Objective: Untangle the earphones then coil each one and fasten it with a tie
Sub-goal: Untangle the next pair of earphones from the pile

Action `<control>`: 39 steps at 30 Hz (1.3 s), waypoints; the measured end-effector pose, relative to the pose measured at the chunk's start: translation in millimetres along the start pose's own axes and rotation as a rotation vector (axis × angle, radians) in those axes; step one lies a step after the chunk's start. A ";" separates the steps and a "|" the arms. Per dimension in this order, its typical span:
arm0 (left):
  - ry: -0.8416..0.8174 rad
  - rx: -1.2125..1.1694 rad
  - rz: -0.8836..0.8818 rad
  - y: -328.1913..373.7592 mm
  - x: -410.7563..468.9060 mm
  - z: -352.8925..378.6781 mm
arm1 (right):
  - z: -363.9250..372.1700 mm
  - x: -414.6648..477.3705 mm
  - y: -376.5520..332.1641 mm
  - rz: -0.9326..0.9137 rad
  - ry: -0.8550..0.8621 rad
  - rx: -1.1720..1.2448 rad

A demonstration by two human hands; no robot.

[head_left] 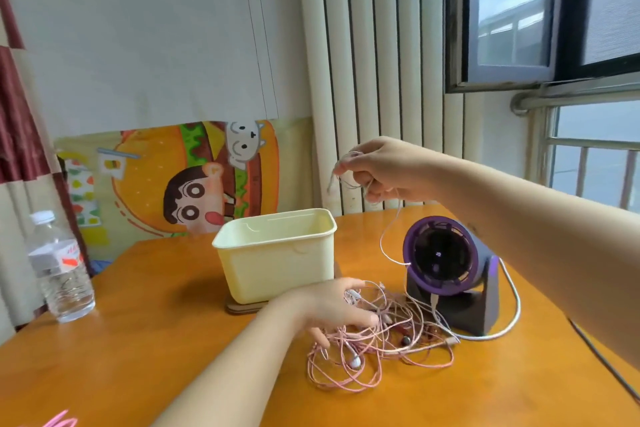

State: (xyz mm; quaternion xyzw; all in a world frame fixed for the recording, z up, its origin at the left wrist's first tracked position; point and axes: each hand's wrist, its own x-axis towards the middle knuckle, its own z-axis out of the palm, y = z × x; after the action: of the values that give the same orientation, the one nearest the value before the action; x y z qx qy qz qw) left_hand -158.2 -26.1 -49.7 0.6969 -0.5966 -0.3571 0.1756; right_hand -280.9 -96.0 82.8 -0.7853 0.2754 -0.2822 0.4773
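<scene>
- The earphones (381, 347) lie in a messy pink heap on the orange table (156, 340). The heap sits a bit to the right of the middle of the table. Some dark red bits and small white ear pieces show in it.
- The left hand (332, 310) rests on the heap at its 10 o'clock edge. Its fingers are spread out and poke in among the loops. It does not pinch any loop that I can see.
- The right hand (381, 172) is high up in the air, at 12 o'clock from the heap. Its finger and thumb pinch one thin pale cord (382, 239). A short end sticks out past the fingers.
- The cord hangs down from that hand in a loose curve. It goes down by the front of the fan (443, 260), and there I lose sight of it.
- The fan is purple and grey. It stands just beside the heap, at 2 o'clock from it. Some pink loops touch its foot.
- A white cable (516, 308) bends round the fan at 3 o'clock and ends by the heap.
- A pale yellow box (277, 263) stands at 11 o'clock from the heap, on a flat wood base (239, 308). The left hand is just in front of it.
- A water bottle (62, 274) stands far off at 9 o'clock, near the table edge.
- A cartoon burger poster (194, 184) is on the wall behind the box.
</scene>
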 end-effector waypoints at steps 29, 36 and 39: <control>1.011 -0.402 0.604 11.6 -74.3 -77.1 | 48.7 -4.9 6.5 -0.010 -0.064 -0.013; 1.168 -0.365 0.670 -2.8 -110.6 -103.0 | 91.1 7.5 -6.0 -0.052 -0.248 -0.093; 1.296 -0.275 0.614 -13.3 -127.2 -114.3 | 107.1 13.9 -16.9 -0.104 -0.314 -0.111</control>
State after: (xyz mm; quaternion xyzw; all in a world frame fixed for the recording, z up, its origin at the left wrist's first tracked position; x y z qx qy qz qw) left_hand -72.1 77.9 56.1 0.5414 -0.4911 0.1207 0.6717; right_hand -193.0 -35.4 59.3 -0.8580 0.1719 -0.1649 0.4552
